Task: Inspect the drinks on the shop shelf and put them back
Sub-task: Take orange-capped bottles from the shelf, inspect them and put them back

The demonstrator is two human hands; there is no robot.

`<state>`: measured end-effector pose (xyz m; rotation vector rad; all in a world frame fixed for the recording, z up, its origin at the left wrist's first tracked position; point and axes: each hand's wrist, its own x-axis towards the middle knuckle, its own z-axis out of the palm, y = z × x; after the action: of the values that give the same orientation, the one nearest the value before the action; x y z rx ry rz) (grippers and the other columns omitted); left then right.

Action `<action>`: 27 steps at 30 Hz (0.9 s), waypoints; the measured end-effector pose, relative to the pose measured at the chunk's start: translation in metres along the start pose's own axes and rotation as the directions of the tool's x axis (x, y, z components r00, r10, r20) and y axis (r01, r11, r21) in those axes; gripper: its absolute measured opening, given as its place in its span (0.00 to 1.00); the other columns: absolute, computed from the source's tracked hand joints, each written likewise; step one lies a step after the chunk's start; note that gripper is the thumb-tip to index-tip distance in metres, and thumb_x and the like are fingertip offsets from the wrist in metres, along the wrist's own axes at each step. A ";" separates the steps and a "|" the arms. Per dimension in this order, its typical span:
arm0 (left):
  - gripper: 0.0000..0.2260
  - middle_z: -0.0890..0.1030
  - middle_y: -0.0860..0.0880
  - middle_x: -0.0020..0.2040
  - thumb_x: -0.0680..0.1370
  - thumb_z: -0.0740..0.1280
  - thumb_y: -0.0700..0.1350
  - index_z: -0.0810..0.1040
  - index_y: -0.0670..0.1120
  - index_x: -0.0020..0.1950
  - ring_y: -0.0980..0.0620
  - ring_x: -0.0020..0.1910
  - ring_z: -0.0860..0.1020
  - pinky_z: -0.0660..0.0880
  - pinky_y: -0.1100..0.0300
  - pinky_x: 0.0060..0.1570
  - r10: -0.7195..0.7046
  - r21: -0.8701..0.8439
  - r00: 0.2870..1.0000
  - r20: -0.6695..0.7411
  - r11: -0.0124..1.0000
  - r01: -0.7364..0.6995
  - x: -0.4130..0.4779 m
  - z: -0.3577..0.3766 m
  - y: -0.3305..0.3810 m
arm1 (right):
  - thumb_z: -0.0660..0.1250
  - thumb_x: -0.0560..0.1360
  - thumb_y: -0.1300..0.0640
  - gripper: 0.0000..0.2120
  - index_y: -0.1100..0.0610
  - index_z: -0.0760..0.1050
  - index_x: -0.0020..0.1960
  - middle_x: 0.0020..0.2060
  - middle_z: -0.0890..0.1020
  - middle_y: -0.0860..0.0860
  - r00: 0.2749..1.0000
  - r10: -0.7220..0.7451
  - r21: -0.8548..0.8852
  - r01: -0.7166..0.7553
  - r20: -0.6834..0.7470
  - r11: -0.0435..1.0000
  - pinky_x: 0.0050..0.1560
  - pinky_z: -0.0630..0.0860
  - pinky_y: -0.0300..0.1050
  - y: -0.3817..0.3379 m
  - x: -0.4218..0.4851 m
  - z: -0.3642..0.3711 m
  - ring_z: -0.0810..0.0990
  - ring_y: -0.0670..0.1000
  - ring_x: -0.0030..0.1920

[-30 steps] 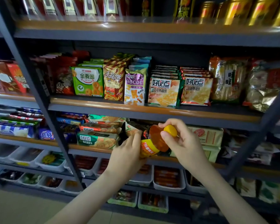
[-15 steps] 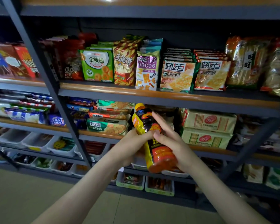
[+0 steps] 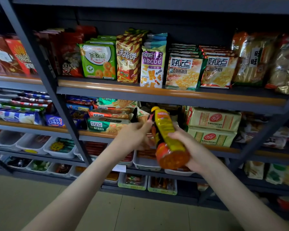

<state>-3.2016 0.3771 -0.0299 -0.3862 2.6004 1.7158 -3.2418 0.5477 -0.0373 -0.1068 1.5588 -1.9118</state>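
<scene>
An orange drink bottle (image 3: pixel 167 135) with a yellow cap and a yellow label is tilted in front of the lower shelf (image 3: pixel 223 148), cap up and away, base toward me. My right hand (image 3: pixel 188 147) grips its lower half from the right. My left hand (image 3: pixel 133 135) touches the bottle's upper left side with its fingertips. The part of the bottle behind my right fingers is hidden.
The upper shelf (image 3: pixel 157 90) holds standing snack bags such as a green biscuit pack (image 3: pixel 98 61). Cracker packs (image 3: pixel 212 127) are stacked right of the bottle. A slanted grey upright (image 3: pixel 45 75) crosses the left. White trays (image 3: pixel 60 147) of goods sit lower down, above a tiled floor.
The bottle has turned so its yellow label faces me and has shifted right. My right hand now holds it lower, and my left hand has loosened to a fingertip touch.
</scene>
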 end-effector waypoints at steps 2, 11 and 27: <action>0.18 0.85 0.44 0.45 0.79 0.61 0.59 0.77 0.46 0.56 0.48 0.45 0.83 0.80 0.56 0.46 -0.016 0.010 0.999 0.046 1.000 0.016 0.005 -0.005 -0.003 | 0.68 0.72 0.57 0.20 0.58 0.70 0.62 0.46 0.83 0.65 0.996 0.067 0.398 -0.083 0.053 0.914 0.48 0.81 0.58 0.002 0.001 -0.003 0.83 0.63 0.46; 0.17 0.80 0.41 0.44 0.75 0.68 0.51 0.76 0.39 0.56 0.45 0.40 0.79 0.78 0.57 0.41 -0.079 -0.611 0.920 0.384 0.725 0.317 0.014 0.022 -0.005 | 0.60 0.75 0.43 0.25 0.60 0.79 0.59 0.47 0.83 0.61 0.987 0.107 0.038 -0.112 0.121 0.993 0.45 0.80 0.52 0.002 -0.004 -0.010 0.83 0.58 0.43; 0.09 0.82 0.37 0.53 0.77 0.70 0.42 0.76 0.48 0.56 0.46 0.44 0.78 0.76 0.53 0.48 0.154 -0.193 0.966 0.206 0.974 -0.114 0.018 0.002 0.039 | 0.73 0.71 0.54 0.53 0.32 0.36 0.74 0.66 0.66 0.32 0.883 -0.420 -0.328 0.467 0.208 0.821 0.55 0.75 0.36 -0.019 0.010 -0.039 0.73 0.33 0.61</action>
<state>-3.2272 0.3897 0.0020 -0.0148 2.3731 1.9194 -3.2761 0.5767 -0.0345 -0.8107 1.9115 -1.8666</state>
